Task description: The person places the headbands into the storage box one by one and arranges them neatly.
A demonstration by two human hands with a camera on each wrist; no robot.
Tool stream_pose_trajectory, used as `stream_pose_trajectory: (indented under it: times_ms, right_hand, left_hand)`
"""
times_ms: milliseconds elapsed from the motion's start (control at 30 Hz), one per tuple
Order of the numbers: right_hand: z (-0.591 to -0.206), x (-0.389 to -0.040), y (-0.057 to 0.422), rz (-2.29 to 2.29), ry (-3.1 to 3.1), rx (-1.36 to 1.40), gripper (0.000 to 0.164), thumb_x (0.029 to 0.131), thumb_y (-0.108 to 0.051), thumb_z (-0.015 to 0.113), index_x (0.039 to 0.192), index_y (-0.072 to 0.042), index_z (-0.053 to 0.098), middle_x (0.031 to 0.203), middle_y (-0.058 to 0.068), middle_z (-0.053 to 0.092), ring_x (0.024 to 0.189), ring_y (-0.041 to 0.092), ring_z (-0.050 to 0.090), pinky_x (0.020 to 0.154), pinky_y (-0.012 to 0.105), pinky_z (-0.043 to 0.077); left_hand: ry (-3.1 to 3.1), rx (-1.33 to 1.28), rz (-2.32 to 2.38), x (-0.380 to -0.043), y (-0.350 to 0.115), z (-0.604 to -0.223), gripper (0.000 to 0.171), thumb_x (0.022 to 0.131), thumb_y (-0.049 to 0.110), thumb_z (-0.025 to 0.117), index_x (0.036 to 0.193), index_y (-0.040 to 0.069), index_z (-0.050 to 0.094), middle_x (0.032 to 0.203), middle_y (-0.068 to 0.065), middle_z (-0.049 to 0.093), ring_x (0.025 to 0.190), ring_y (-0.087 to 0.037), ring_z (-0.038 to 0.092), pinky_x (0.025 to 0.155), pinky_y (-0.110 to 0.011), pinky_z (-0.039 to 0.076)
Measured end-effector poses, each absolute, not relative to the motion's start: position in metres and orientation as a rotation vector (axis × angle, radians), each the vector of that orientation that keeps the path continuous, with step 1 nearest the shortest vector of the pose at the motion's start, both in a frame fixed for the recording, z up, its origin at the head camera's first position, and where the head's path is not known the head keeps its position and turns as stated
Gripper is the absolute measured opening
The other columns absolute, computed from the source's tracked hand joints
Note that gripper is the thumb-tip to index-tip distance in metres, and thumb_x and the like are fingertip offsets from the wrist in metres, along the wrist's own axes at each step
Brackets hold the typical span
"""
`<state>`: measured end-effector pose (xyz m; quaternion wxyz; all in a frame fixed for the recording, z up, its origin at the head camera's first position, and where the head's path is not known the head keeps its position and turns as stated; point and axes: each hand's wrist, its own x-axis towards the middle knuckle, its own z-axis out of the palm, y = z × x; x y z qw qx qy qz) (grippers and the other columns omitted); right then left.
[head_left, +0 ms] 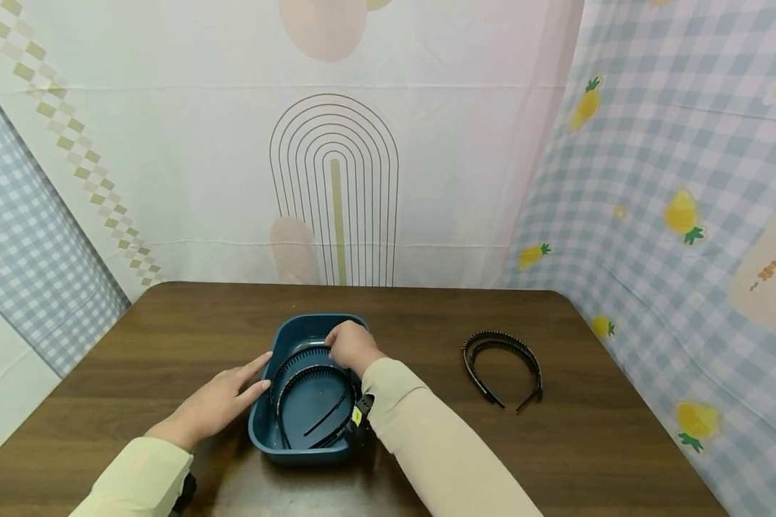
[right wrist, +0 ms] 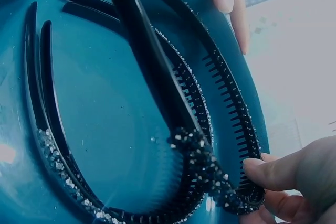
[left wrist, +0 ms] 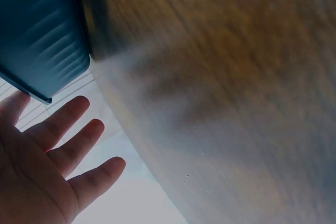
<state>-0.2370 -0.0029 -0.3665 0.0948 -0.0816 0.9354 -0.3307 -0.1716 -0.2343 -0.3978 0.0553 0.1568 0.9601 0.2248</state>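
In the right wrist view, the right hand pinches a black rhinestone headband between thumb and fingers at its curved crown, the grip closed up to the band. Its two arms run away from the grip, one crossing above the other black headbands in the blue plastic basin.

The left wrist view shows the left hand holding nothing, fingers spread beside the basin's outer wall.

From the head, the left fingertips touch the basin's rim across from the grip; right of the grip, nearer the right hand, two black headbands lie together on the wooden table.
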Motion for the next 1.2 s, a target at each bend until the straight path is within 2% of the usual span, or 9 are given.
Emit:
stream_pose_trajectory:
  times_ms: [233,467,767,933,1067,1200]
  right_hand:
    - [-0.367,-0.237,-0.005,-0.919,2.791,-0.258,0.019,0.086,-0.001,0.069,0.103,-0.008,0.075,0.106,0.004,0.071,0.093,0.018,0.064,0.074,0.03,0.055]
    - [-0.366,-0.236,-0.005,-0.899,2.779,-0.248,0.016,0.086,0.0,0.068,0.098,-0.008,0.076,0.102,0.003,0.071,0.085,0.016,0.062,0.07,0.028,0.054]
    - [-0.366,-0.238,-0.006,-0.844,2.796,-0.253,0.012,0.087,-0.005,0.07,0.097,-0.007,0.075,0.097,0.003,0.071,0.088,0.017,0.064,0.075,0.031,0.055]
    - [-0.365,-0.238,-0.003,-0.874,2.802,-0.267,0.014,0.086,-0.004,0.07,0.099,-0.006,0.075,0.098,0.003,0.071,0.088,0.018,0.065,0.075,0.031,0.055]
    - [-0.364,-0.238,0.0,-0.922,2.799,-0.306,0.018,0.085,-0.004,0.072,0.103,-0.005,0.074,0.103,0.004,0.071,0.096,0.021,0.065,0.081,0.033,0.054]
    - [-0.364,-0.241,0.006,-1.055,2.741,-0.306,0.021,0.084,-0.003,0.072,0.105,-0.004,0.073,0.103,0.005,0.07,0.089,0.019,0.064,0.074,0.031,0.055]
  left_hand:
    - [2.916,0.466,0.69,-0.172,-0.235,-0.399,0.067,0.099,0.051,0.045,0.152,0.012,0.032,0.143,-0.026,0.045,0.13,-0.051,0.039,0.1,-0.068,0.033]
    - [2.914,0.468,0.691,-0.172,-0.234,-0.398,0.065,0.1,0.048,0.045,0.152,0.012,0.032,0.143,-0.026,0.045,0.13,-0.051,0.039,0.1,-0.068,0.032]
    - [2.91,0.458,0.683,-0.172,-0.234,-0.398,0.065,0.1,0.048,0.046,0.152,0.012,0.032,0.143,-0.026,0.045,0.129,-0.051,0.04,0.1,-0.067,0.033]
    - [2.905,0.455,0.68,-0.171,-0.233,-0.397,0.065,0.099,0.047,0.047,0.152,0.012,0.032,0.143,-0.026,0.045,0.129,-0.051,0.04,0.099,-0.068,0.034]
    - [2.902,0.459,0.687,-0.171,-0.233,-0.396,0.065,0.1,0.047,0.047,0.152,0.012,0.032,0.143,-0.026,0.045,0.129,-0.051,0.04,0.099,-0.068,0.034]
    - [2.9,0.463,0.693,-0.171,-0.234,-0.397,0.066,0.1,0.048,0.046,0.152,0.011,0.031,0.144,-0.026,0.044,0.129,-0.051,0.039,0.099,-0.068,0.033]
